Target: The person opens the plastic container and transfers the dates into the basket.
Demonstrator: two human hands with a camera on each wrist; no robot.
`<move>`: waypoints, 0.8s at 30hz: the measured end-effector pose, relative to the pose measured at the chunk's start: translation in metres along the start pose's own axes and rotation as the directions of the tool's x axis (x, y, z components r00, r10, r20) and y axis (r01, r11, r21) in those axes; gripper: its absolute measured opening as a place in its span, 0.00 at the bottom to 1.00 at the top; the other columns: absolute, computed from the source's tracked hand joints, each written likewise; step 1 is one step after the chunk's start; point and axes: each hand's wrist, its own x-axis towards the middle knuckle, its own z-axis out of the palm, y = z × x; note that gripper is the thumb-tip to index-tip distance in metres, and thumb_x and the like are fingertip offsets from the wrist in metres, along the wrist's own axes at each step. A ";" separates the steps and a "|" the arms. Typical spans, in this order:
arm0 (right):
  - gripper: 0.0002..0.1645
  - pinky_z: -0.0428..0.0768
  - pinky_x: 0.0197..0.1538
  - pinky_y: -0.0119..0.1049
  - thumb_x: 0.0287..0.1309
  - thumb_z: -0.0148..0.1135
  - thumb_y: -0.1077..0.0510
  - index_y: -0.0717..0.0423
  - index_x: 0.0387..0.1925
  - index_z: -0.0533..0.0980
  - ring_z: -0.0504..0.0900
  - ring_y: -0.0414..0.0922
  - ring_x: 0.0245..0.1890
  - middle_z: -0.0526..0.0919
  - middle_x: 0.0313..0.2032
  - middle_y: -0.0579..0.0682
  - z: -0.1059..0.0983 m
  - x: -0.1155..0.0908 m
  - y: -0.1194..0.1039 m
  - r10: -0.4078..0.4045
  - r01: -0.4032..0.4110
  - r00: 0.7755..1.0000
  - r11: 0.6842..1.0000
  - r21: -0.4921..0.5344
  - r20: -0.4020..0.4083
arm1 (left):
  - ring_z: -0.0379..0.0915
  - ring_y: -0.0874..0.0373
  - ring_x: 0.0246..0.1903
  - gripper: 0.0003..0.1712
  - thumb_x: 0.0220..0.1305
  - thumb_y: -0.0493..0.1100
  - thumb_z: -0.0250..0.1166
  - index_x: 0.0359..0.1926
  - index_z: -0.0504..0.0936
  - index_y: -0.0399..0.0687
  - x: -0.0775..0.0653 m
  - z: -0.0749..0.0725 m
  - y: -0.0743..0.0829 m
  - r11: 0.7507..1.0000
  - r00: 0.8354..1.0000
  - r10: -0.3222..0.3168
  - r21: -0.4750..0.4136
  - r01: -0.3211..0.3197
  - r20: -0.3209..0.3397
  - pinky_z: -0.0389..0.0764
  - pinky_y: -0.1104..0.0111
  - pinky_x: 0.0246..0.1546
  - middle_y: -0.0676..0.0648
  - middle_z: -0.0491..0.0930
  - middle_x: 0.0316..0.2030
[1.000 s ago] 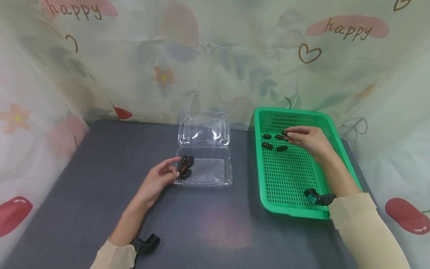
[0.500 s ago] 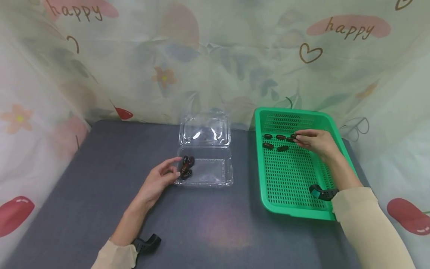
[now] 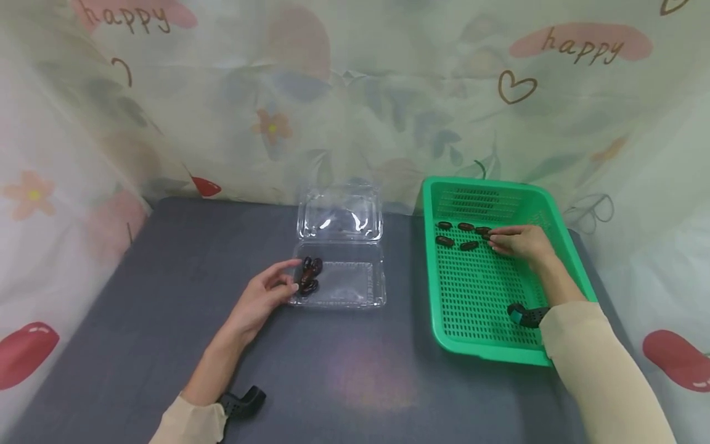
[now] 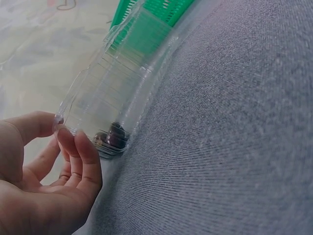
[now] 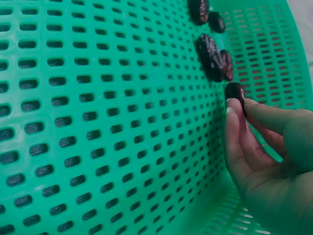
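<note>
My right hand (image 3: 520, 242) is inside the green basket (image 3: 436, 296), pinching a dark brown date (image 5: 236, 92) between thumb and fingertips, low over the basket floor. Several more dates (image 3: 469, 245) lie in loose rows by the basket's far left part, just left of that hand. At the table's middle is a clear plastic clamshell box (image 3: 344, 285), its lid (image 3: 339, 213) folded back. My left hand (image 3: 263, 296) pinches the left rim of this box, thumb and fingers meeting at its edge in the left wrist view. A small heap of dates (image 3: 310, 276) sits at the box's left end.
The grey cloth-covered table (image 3: 355, 364) carries both containers, the basket to the right of the box. A printed curtain (image 3: 355, 123) hangs right behind them and along both sides. Black camera mounts (image 3: 244, 404) stick out from both wrists.
My right hand has moved a little to the right and nearer with the date in its fingers. A date that the hand had covered now shows in the basket. The left hand stays put.
</note>
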 end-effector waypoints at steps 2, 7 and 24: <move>0.27 0.79 0.54 0.37 0.72 0.55 0.62 0.71 0.67 0.65 0.85 0.34 0.41 0.83 0.43 0.45 -0.001 0.002 0.004 0.012 -0.012 1.000 1.000 0.008 0.001 | 0.73 0.57 0.38 0.30 0.65 0.34 0.64 0.68 0.71 0.49 0.000 0.001 0.000 1.000 1.000 0.006 -0.004 -0.006 0.005 0.77 0.69 0.41 0.45 0.73 0.40; 0.27 0.80 0.53 0.36 0.72 0.53 0.62 0.71 0.67 0.65 0.85 0.33 0.40 0.81 0.47 0.49 -0.002 0.006 0.005 0.007 -0.007 1.000 1.000 0.018 0.011 | 0.72 0.56 0.38 0.30 0.65 0.34 0.63 0.68 0.71 0.48 0.000 0.001 0.002 1.000 1.000 0.023 -0.005 -0.023 0.000 0.77 0.69 0.40 0.45 0.73 0.39; 0.27 0.81 0.51 0.36 0.74 0.51 0.62 0.69 0.69 0.64 0.85 0.35 0.39 0.82 0.43 0.45 -0.001 0.008 0.008 0.064 -0.064 0.997 0.998 0.000 0.053 | 0.72 0.56 0.38 0.30 0.65 0.34 0.64 0.68 0.71 0.49 0.000 0.002 0.001 1.000 1.000 0.009 0.008 -0.009 -0.005 0.77 0.68 0.40 0.46 0.73 0.39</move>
